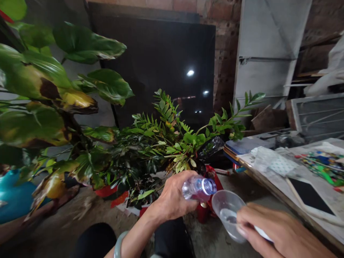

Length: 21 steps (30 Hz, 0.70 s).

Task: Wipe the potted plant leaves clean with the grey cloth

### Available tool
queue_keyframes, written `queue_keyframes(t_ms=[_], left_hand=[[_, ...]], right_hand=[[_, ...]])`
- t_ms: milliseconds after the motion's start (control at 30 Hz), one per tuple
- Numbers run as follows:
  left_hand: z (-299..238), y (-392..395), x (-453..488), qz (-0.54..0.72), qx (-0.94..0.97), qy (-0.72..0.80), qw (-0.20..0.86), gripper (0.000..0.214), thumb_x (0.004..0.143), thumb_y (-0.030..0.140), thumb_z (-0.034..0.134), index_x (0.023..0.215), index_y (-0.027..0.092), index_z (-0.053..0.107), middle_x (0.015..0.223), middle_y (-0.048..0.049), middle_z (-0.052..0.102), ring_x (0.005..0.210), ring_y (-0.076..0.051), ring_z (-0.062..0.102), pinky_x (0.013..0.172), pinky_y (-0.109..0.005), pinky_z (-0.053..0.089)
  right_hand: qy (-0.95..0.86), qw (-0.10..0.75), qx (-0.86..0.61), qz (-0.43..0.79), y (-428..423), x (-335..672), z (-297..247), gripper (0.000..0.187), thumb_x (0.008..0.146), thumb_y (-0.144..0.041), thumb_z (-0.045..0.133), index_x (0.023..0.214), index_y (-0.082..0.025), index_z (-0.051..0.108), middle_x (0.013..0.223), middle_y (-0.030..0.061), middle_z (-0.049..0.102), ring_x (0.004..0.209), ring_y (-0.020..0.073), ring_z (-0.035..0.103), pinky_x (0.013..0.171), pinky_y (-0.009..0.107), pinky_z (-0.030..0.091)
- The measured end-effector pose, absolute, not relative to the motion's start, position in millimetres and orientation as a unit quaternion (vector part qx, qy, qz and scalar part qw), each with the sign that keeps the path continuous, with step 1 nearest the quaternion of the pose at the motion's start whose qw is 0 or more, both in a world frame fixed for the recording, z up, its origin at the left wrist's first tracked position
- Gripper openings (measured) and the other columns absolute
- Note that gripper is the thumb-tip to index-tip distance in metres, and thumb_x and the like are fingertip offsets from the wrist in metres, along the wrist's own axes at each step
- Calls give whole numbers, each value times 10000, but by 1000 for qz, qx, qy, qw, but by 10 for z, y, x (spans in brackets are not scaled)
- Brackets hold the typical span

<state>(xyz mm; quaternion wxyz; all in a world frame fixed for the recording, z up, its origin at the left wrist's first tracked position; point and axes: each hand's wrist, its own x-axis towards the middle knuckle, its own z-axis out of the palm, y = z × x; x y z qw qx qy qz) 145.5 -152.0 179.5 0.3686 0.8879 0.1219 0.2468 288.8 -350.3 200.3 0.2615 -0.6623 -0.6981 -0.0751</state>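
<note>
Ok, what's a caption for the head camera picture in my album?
Beside green plants, the left hand holds a bottle tilted toward a clear cup in the right hand.

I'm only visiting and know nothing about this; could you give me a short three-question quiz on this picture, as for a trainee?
1. Where does the neck of the clear plastic bottle point?
A) straight up
B) toward the clear, round plastic cup
C) toward the big green leaves at far left

2. True or false: the cup stands on the table.

3. Fill in: a pale, round bangle circles the ____ wrist.

Key: 1. B. 2. False; the right hand holds it. 3. left.
</note>
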Motion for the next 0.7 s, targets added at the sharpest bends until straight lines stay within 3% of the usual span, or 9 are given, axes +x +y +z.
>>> queue_keyframes(t_ms=[300,700], left_hand=[[1749,-1474,1501,194,973,111,50,297,730,142,565,1011,231,601,848,-25,637,827,-189,581,797,-322,387],[1758,-1495,1499,128,985,105,-56,260,805,105,490,1026,218,567,882,-52,603,861,-225,539,758,-360,359]], right_hand=[[-659,278,-698,-36,-3356,2856,1683,262,888,-268,406,635,-252,471,567,-15,594,453,131,563,437,242,362],[-639,295,-709,-38,-3343,2849,1457,251,893,-256,395,659,-249,486,565,-15,596,474,140,573,464,245,377]])
